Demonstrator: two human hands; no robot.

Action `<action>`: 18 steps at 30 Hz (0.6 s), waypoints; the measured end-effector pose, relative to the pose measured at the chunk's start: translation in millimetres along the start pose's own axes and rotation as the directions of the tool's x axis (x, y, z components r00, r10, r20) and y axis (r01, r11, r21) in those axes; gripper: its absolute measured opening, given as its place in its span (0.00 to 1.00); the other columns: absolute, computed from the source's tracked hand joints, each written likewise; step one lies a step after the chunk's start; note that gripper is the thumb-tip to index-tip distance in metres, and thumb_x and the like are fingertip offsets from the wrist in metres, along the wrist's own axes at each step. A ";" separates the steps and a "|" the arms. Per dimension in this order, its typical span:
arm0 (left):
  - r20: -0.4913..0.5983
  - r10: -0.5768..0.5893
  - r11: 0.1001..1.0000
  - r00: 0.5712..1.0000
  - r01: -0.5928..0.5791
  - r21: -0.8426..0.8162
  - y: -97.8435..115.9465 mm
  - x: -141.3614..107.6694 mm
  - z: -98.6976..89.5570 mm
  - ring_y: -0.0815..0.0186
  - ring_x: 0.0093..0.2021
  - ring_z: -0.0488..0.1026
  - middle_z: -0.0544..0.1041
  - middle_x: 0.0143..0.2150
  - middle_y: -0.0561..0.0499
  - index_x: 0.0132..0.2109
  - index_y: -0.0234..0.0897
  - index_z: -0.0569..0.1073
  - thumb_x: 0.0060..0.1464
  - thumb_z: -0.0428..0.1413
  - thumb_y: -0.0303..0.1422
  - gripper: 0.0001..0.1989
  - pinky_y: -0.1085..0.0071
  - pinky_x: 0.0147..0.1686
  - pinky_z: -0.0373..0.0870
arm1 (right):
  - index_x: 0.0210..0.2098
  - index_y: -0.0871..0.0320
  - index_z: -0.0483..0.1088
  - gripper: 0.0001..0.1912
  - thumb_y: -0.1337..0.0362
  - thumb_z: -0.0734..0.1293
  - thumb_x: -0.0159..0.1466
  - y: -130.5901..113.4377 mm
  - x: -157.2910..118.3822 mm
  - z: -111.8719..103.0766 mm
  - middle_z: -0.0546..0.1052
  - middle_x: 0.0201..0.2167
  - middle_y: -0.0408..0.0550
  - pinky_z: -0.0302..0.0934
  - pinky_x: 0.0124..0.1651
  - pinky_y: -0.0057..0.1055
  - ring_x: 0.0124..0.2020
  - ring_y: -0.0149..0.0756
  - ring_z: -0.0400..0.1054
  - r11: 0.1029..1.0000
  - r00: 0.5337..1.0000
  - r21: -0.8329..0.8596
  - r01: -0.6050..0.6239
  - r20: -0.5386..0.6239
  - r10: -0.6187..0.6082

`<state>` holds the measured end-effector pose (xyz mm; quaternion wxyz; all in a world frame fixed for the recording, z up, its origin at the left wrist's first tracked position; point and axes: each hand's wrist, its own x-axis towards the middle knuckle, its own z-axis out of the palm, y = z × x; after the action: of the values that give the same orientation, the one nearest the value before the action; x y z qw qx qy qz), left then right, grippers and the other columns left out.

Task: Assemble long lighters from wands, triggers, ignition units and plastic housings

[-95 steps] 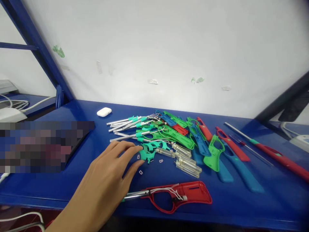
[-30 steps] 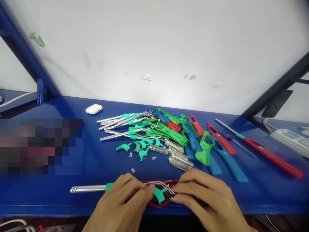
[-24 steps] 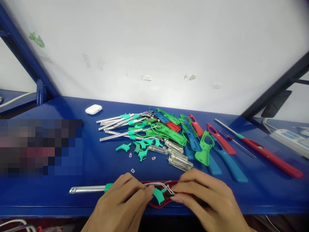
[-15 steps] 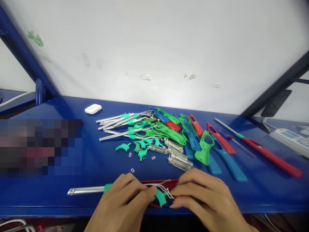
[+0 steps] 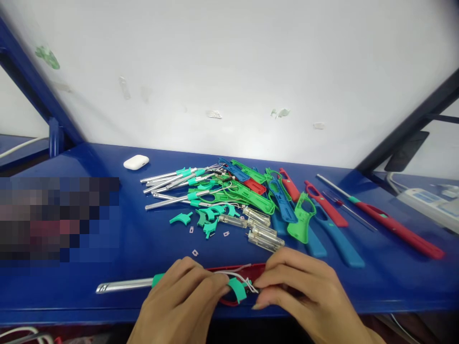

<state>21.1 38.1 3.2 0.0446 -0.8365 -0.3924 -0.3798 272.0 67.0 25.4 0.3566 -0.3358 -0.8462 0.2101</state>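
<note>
Pinching the teal trigger (image 5: 237, 290) at its left end with the thumb and fingertips of the left hand (image 5: 184, 291), leaving its curved body jutting rightward past the grip. Holding it over the finger loop of the red half-shell (image 5: 257, 270), by the front edge of the desk (image 5: 143, 248), between both hands. Curling the right hand (image 5: 303, 289) in from the other side, with thumb and fingers narrowly parted about a dark part (image 5: 259, 289) and the ends of white wires (image 5: 247, 281), just beside the trigger; cannot tell whether clamping either. Can see a silver tube (image 5: 125, 285) poking out leftward from the left hand, along the front edge. Farther back, can see small pale clips (image 5: 194, 252), loose triggers (image 5: 181, 218) and clear tanks (image 5: 265, 239); toward the back edge, a heap of silver tubes (image 5: 167, 202) and green shells (image 5: 256, 198). Toward the right end, can make out blue handles (image 5: 340, 241) and a long red lighter (image 5: 398, 227); near the back left corner, a white case (image 5: 136, 162).
</note>
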 end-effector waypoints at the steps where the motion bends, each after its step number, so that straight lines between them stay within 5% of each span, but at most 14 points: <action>1: -0.002 0.010 1.000 1.000 -0.010 0.004 -0.9 -0.5 0.2 0.69 0.34 0.78 0.84 0.37 0.56 0.46 0.40 0.79 0.66 0.50 0.20 0.15 0.72 0.40 0.79 | 0.36 0.51 0.81 0.05 0.64 0.73 0.70 0.7 -0.4 0.8 0.81 0.35 0.38 0.72 0.40 0.17 0.33 0.26 0.78 1.000 1.000 0.007 -0.007 -0.004 0.007; 18: 0.133 -0.077 0.997 0.988 0.072 0.041 -6.1 -11.2 3.9 0.70 0.41 0.75 0.78 0.46 0.52 0.60 0.46 0.73 0.60 0.47 0.16 0.28 0.76 0.42 0.79 | 0.39 0.52 0.81 0.10 0.59 0.68 0.74 -0.2 -1.6 4.0 0.82 0.35 0.42 0.73 0.39 0.21 0.33 0.28 0.78 0.993 0.997 -0.116 0.035 -0.059 -0.042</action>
<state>14.8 36.8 -8.4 0.0190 -0.8441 -0.4322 -0.3167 269.7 65.3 22.2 0.3663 -0.3456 -0.8519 0.1438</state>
